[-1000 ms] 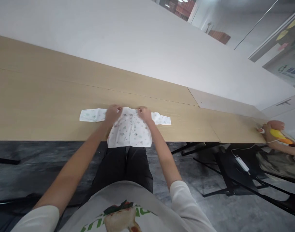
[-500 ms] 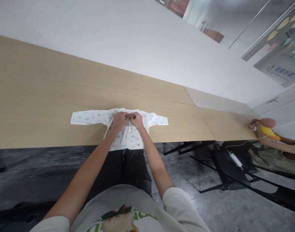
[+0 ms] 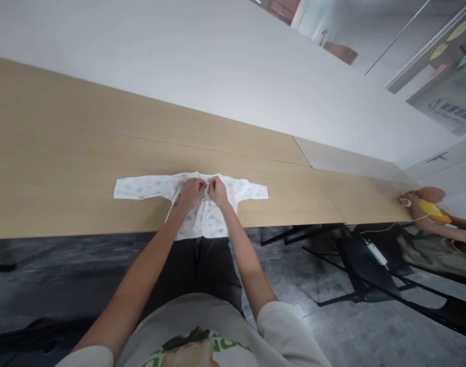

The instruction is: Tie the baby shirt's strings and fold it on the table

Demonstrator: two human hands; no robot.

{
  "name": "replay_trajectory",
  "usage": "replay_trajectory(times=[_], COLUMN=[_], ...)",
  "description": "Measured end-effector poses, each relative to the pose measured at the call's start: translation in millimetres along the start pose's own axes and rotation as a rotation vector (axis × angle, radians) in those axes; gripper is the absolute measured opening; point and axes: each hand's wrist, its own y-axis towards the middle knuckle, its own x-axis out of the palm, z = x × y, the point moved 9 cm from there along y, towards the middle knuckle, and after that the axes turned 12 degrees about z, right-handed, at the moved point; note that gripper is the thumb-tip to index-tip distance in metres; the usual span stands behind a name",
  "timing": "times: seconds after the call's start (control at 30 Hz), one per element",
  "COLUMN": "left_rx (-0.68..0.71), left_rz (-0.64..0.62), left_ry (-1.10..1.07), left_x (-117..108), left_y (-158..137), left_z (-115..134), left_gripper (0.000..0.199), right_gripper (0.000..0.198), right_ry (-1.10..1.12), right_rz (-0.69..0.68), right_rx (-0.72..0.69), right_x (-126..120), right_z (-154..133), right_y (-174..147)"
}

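A small white baby shirt (image 3: 214,224) with a pale print lies on the wooden table (image 3: 65,173), its sleeves spread to both sides. Its lower hem reaches the table's near edge. My left hand (image 3: 192,192) rests on the upper chest, fingers pinched at the front opening. Close beside it, my right hand (image 3: 217,191) pinches the other side of the opening near the neckline. The fingertips nearly meet, and the bit of fabric between them is too small to make out clearly.
Behind the table stands a white wall (image 3: 160,66). To the far right sits another person (image 3: 443,239) by the table's end, near a yellow object (image 3: 434,209). Black folding chairs (image 3: 366,270) and a white power strip (image 3: 377,253) are at the right.
My right hand's fingers have come slightly away from the left hand's, leaving a small gap at the opening. The shirt lies as before; the view has shifted a little.
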Motion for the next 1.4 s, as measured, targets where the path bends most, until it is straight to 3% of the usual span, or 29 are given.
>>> replay_trajectory(times=[0.3, 0.6, 0.83, 1.0, 1.1, 1.3, 1.4], left_rx=[0.039, 0.143, 0.043, 0.056, 0.081, 0.085, 0.080], left_rz=[0.010, -0.009, 0.043, 0.094, 0.034, -0.066, -0.095], left_ry=[-0.232, -0.318, -0.357, -0.191, -0.088, -0.035, -0.056], left_x=[3.9, 7.8, 0.7, -18.3, -22.0, -15.5, -11.2], left_y=[3.7, 2.4, 3.9, -1.4, -13.0, -31.3, -33.3], left_z=[1.4, 6.9, 3.0, 8.7, 12.3, 8.0, 3.4], left_gripper=[0.025, 0.033, 0.034, 0.027, 0.033, 0.027, 0.028], right_gripper=[0.014, 0.025, 0.038, 0.036, 0.027, 0.015, 0.015], right_ry=[0.115, 0.144, 0.164, 0.141, 0.054, -0.175, -0.217], right_rz=[0.063, 0.064, 0.031, 0.083, 0.121, -0.080, -0.105], right_rx=[0.081, 0.091, 0.123, 0.152, 0.130, -0.015, -0.068], right_x=[-9.1, -5.1, -1.6, -21.7, -38.2, -26.8, -23.0], right_z=[-3.7, 1.3, 8.1, 6.0, -0.4, -20.3, -26.5], right_y=[-2.2, -1.1, 5.3, 3.8, -8.9, -41.9, -47.3])
